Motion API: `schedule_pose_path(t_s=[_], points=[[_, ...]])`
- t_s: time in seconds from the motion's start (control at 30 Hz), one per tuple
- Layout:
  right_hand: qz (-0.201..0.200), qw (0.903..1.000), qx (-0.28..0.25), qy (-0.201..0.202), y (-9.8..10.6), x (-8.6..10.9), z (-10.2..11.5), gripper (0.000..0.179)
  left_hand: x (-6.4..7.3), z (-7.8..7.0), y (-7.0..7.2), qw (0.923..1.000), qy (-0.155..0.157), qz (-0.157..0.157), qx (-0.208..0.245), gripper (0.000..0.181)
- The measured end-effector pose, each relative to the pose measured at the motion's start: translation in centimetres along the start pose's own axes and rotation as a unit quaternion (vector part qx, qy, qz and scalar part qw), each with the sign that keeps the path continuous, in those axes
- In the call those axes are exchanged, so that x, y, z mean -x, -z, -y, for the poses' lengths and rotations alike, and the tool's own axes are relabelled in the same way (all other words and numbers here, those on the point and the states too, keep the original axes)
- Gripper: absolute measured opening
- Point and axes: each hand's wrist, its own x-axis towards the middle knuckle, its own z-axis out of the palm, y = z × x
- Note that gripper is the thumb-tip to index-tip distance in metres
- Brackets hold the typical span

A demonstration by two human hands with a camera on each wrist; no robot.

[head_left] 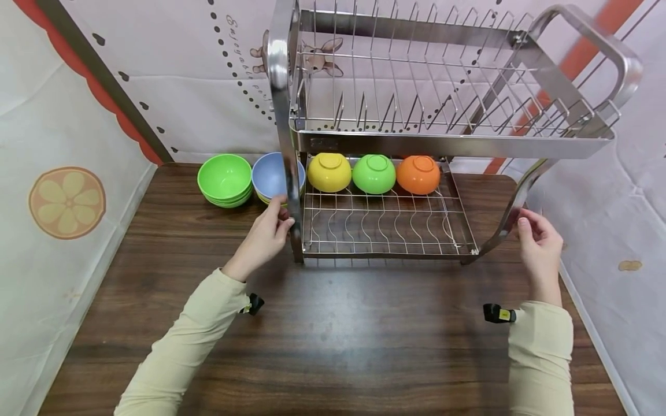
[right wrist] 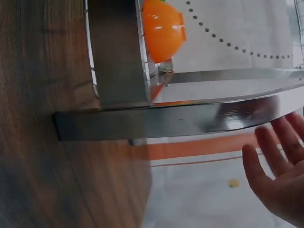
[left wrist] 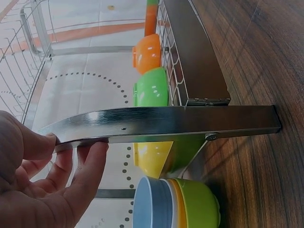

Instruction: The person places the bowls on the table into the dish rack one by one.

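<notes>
A two-tier metal dish rack (head_left: 447,144) stands on the table. My left hand (head_left: 262,240) pinches its left upright between thumb and fingers, as the left wrist view shows. At the rack's right upright (right wrist: 190,118) is my right hand (right wrist: 280,175), with fairly straight fingertips at the outer edge; its thumb is out of that view. On the lower tier, upside down in a row, sit a yellow bowl (head_left: 329,173), a green bowl (head_left: 374,174) and an orange bowl (head_left: 418,175). The upper tier holds no dishes.
Left of the rack are a stack of green bowls (head_left: 225,179) and a mixed stack topped by a blue bowl (head_left: 270,176), close to the left upright. Patterned white cloth (head_left: 208,110) hangs behind and at both sides of the brown wooden table (head_left: 333,346).
</notes>
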Motion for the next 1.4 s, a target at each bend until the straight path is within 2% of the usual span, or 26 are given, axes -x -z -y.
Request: schedule_pose_path(t_s=[0.07,0.13,0.33,0.5,0.77,0.97,1.1,1.2,1.33,1.4], points=[[0.006,0.9985,-0.051,-0.021,-0.1,-0.2,-0.5,0.022,0.0,0.1,0.0,1.0,-0.003,-0.001,0.0,0.035],[0.005,0.9961,-0.077,-0.042,-0.2,-0.4,-0.8,0.022,-0.1,0.1,0.0,1.0,-0.006,-0.002,-0.002,0.035],[0.02,0.9909,-0.088,-0.1,0.0,-0.9,-1.0,0.021,-0.1,0.0,0.1,1.0,0.0,0.004,-0.004,0.037],[0.048,0.987,-0.118,-0.097,0.2,-1.1,-1.1,0.023,-0.2,-0.2,0.4,0.9999,-0.002,0.01,-0.007,0.039],[0.051,0.9816,-0.152,-0.104,0.4,-0.9,-1.2,0.021,-0.5,-0.2,0.6,0.9993,-0.008,0.032,-0.015,0.038],[0.056,0.981,-0.157,-0.099,0.4,-0.9,-1.3,0.021,-0.8,0.3,1.8,0.998,-0.031,0.04,-0.038,0.036],[0.059,0.98,-0.162,-0.1,0.4,-0.9,-1.2,0.02,-1.0,0.4,3.3,0.9959,-0.039,0.018,-0.08,0.037],[0.061,0.98,-0.161,-0.1,0.4,-0.9,-1.3,0.02,-1.4,0.9,4.4,0.9932,-0.04,-0.019,-0.108,0.04],[0.06,0.9804,-0.16,-0.099,0.4,-0.8,-1.1,0.022,-2.4,2.6,6.0,0.9901,-0.008,-0.062,-0.126,0.042],[0.061,0.979,-0.167,-0.1,0.4,-0.8,-1.1,0.022,-3.0,3.6,6.8,0.9886,0.021,-0.074,-0.13,0.044]])
